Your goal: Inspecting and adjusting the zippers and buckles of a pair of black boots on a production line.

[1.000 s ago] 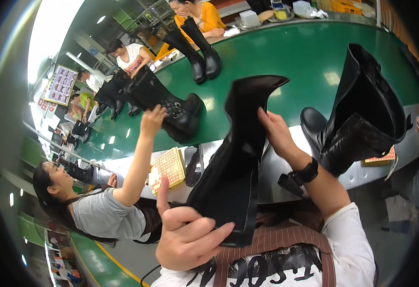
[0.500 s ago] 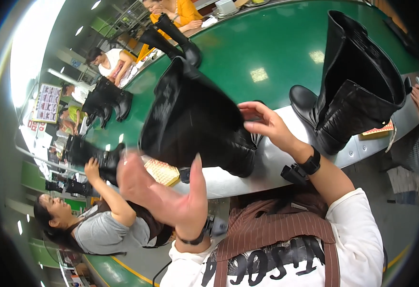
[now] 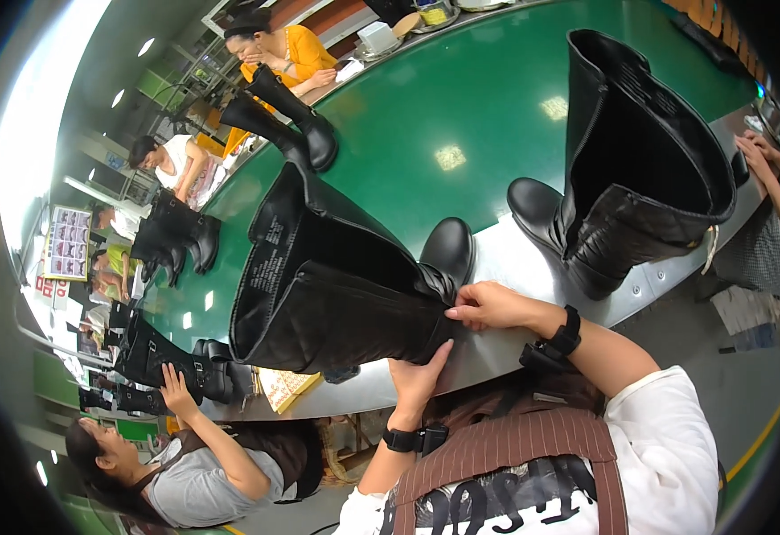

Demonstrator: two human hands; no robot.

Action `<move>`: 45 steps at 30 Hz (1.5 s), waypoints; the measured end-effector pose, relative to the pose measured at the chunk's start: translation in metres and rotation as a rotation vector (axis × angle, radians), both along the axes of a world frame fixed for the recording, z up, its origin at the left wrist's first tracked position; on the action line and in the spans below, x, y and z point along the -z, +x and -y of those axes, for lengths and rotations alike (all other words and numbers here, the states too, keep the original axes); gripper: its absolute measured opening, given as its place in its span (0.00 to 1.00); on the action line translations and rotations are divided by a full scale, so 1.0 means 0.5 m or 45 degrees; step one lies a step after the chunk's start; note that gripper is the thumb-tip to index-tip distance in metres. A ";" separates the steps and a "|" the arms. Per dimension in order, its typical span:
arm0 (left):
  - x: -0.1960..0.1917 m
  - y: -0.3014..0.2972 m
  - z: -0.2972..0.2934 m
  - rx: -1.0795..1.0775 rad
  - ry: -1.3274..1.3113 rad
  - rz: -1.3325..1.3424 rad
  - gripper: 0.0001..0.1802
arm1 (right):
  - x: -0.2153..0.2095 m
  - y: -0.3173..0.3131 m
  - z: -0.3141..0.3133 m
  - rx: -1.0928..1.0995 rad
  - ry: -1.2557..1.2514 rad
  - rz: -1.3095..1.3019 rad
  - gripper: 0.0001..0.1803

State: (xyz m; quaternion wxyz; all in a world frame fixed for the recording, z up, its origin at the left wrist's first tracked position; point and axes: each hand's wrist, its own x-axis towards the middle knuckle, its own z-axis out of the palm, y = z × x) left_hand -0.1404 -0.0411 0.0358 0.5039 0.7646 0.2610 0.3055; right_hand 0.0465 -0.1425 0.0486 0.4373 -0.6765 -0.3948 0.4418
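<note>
A tall black boot [image 3: 354,316] stands in front of me, its shaft leaning left and its wide opening turned toward the left. Its rounded toe points away from me over the metal edge of the table. My left hand [image 3: 417,379] grips the near side of the boot low at the ankle, thumb up, its other fingers partly hidden by the boot. At the same ankle, my right hand [image 3: 497,308] is closed with thumb and fingertips pinched against the leather. Another tall black boot [image 3: 648,169] stands to the right, its shaft gaping open, apart from my hands.
A green tabletop [image 3: 461,107] with a metal border [image 3: 568,312] curves around. Farther left stand more black boots [image 3: 176,232] and a pair [image 3: 292,125]. A yellow patterned pad [image 3: 285,388] lies at the near edge. A co-worker in grey [image 3: 203,473] handles a buckled boot [image 3: 163,357].
My left hand has moved from the shaft down to the ankle, and my right hand has closed on the ankle. The boot has turned, showing its toe and the inside of its shaft.
</note>
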 end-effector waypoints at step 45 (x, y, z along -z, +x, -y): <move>-0.327 -0.028 -0.019 -0.308 1.203 0.878 0.47 | -0.301 -0.032 -0.030 -0.253 0.408 -0.287 0.21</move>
